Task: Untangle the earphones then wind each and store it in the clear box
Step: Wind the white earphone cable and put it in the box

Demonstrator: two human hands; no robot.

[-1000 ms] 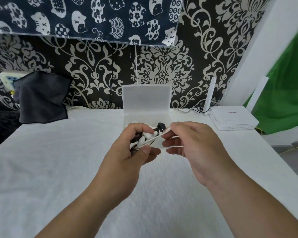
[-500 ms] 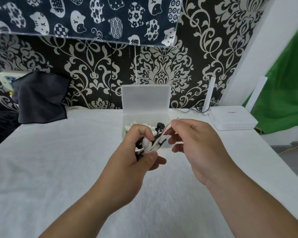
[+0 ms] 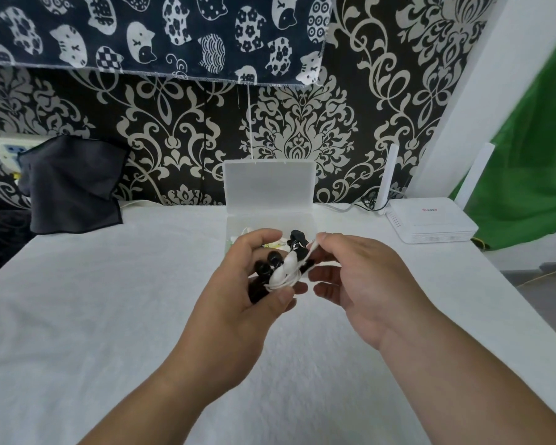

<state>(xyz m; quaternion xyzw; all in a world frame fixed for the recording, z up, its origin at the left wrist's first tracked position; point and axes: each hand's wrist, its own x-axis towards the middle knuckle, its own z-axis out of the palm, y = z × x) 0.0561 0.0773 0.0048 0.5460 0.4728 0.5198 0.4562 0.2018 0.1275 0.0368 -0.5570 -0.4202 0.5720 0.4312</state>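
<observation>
A bundle of black and white earphones (image 3: 281,270) sits in my left hand (image 3: 238,297), gripped between thumb and fingers, just in front of the clear box (image 3: 270,220). My right hand (image 3: 360,277) pinches the end of a white cord (image 3: 312,250) that runs down into the bundle. The box stands open on the white table, its lid (image 3: 268,184) upright against the wall. Inside it I see a black earphone piece (image 3: 297,236) and some white cord (image 3: 247,231); my hands hide the rest.
A white router (image 3: 430,224) with an upright antenna (image 3: 387,178) stands at the back right. A dark cloth (image 3: 71,184) hangs at the back left over a wall socket (image 3: 5,149). White cloth (image 3: 109,316) covers the table; its right edge drops off near a green sheet (image 3: 527,155).
My left hand has turned the bundle over and drawn it slightly nearer, so the black earbuds now show. The right hand stays pinched on the white cord end.
</observation>
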